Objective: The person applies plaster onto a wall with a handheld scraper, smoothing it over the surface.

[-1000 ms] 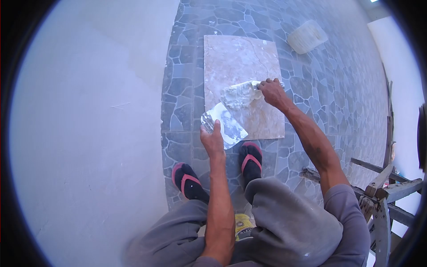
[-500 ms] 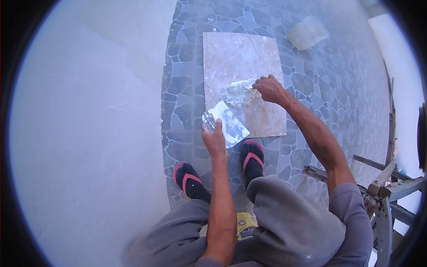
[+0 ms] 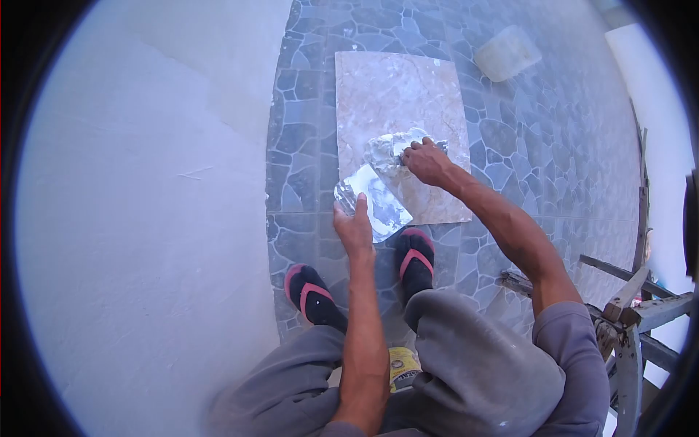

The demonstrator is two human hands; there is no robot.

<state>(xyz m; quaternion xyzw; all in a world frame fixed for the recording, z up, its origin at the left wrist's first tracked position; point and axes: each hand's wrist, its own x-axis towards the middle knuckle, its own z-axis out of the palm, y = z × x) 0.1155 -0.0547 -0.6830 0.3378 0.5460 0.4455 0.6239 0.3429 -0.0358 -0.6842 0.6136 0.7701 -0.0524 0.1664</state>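
My left hand (image 3: 354,229) grips a flat rectangular plate (image 3: 378,204) smeared with white paste, thumb on top and fingers hidden beneath. The plate is tilted over the near left part of a pinkish, marble-patterned tile (image 3: 397,87) lying on the floor. On the tile is a mound of white putty (image 3: 380,149). My right hand (image 3: 428,162) is closed over a wide, flat scraper (image 3: 441,146) at the mound's right side. Only edges of the scraper's blade show; its handle is hidden by my fingers.
A pale wall surface (image 3: 145,218) fills the left side. A whitish block (image 3: 507,53) sits on the stone-patterned floor (image 3: 499,138). To the right stands a wooden frame (image 3: 628,349). My sandalled feet (image 3: 415,262) are near the tile, and a yellow-labelled container (image 3: 403,366) is below me.
My right hand has shifted slightly left and down over the putty, turning so the scraper blade lies across the mound. The left hand and its plate have hardly moved.
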